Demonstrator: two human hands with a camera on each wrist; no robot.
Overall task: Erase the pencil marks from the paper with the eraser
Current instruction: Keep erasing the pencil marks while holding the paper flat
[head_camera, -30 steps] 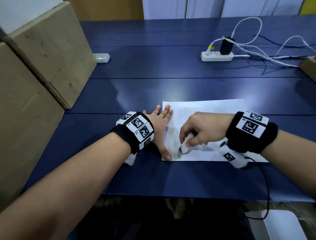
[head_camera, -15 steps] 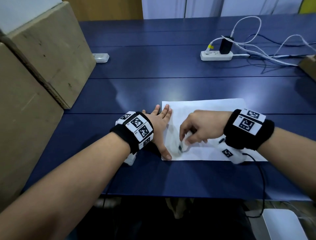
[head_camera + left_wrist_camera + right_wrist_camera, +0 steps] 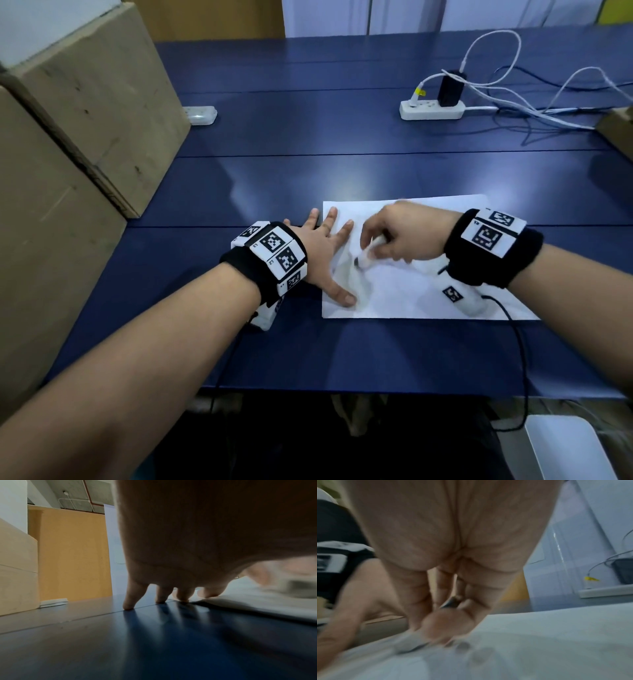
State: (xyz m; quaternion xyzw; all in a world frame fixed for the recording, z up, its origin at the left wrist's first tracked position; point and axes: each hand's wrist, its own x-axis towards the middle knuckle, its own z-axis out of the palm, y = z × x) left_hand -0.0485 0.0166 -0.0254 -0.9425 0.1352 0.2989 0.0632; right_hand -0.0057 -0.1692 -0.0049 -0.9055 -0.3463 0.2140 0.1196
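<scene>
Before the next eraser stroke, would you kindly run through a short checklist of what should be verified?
1. Left hand spread flat, thumb and fingertips pinning the paper's left edge: ok.
2. Right hand grips the eraser: ok.
3. Eraser tip touching the paper: cannot tell, blurred.
4. Paper lies flat on the table: ok.
5. Pencil marks left to erase: cannot tell, only grey smudging near the eraser.

Table [image 3: 308, 171]: dark blue, seamed panels (glare patches)
Boxes [image 3: 85, 120]: cardboard, far beyond left hand
Wall [image 3: 73, 554]: orange panel
</scene>
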